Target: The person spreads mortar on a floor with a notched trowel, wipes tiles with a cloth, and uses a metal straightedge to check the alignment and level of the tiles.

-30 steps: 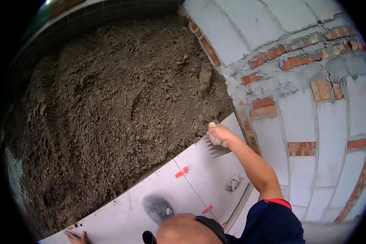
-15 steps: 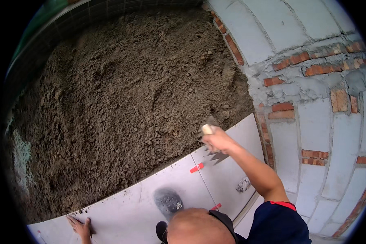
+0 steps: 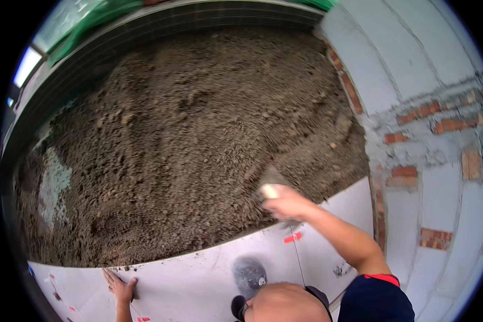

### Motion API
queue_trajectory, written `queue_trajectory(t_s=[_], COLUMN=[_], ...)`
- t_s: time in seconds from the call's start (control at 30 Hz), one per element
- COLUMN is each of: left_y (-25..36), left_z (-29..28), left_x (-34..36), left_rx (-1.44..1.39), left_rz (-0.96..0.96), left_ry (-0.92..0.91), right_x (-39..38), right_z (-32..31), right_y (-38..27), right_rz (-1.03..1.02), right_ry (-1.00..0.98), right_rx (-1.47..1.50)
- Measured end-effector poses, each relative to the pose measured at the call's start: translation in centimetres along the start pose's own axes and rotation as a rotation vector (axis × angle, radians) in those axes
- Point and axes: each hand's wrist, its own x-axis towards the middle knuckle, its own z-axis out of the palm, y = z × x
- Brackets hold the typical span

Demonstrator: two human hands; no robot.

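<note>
My right hand (image 3: 287,204) is closed around the pale handle of a notched trowel (image 3: 273,176), blurred by motion. Its grey blade reaches over the loose brown sand or dry mortar (image 3: 188,145), just past the edge of the pale tiles (image 3: 188,273); whether it touches the bed I cannot tell. Farther left, my left hand (image 3: 122,288) rests on the tile near that edge, fingers stretched out and thumb apart. A small dark patch beside the thumb is too unclear to name. Red clips (image 3: 292,238) straddle the tile joints.
On the right rises a wall of pale blocks (image 3: 418,198) with red brick courses. A low dark curb (image 3: 198,19) bounds the bed at the back, with green sheeting (image 3: 86,29) behind it. A grey clog (image 3: 249,275) stands on the tiles, near a crumpled scrap (image 3: 341,269).
The view has shifted, bringing more of the back curb into sight. My right hand has swung the trowel left along the bed's near edge. My left hand stays on the tile.
</note>
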Motion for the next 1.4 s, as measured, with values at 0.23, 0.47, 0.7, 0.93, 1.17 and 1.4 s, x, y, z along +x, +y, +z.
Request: queue_trajectory(t_s=[0.23,0.47,0.7,0.93,1.17,1.4], left_y=[2.4,1.4,1.5,1.2,-1.9,-3.7], left_z=[-1.4,-3.1,-1.7,-1.0,1.2,1.6], left_x=[-0.3,-1.2,-0.6,-0.3,1.1,2.1], left_rx=[-0.043,-0.066,-0.009,0.000,0.019,0.056], left_rz=[-0.006,-0.041,-0.025,-0.032,0.024,0.027], left_ry=[-0.063,-0.071,-0.040,-0.016,0.082,0.118], right_x=[6.4,6.9,1.4,2.5,4.2,5.0], right_z=[-11.6,7.9,3.1,15.4,4.2,-8.3], right_y=[-7.9,-6.4,-6.8,-0.4,0.4,-1.2], right_rz=[-0.298,-0.135,-0.503,-0.582,-0.642,-0.471], right_ry=[0.580,0.195,0.686,-0.023,0.365,0.741], right_rx=[0.395,-0.283,-0.594,-0.657,-0.689,-0.634])
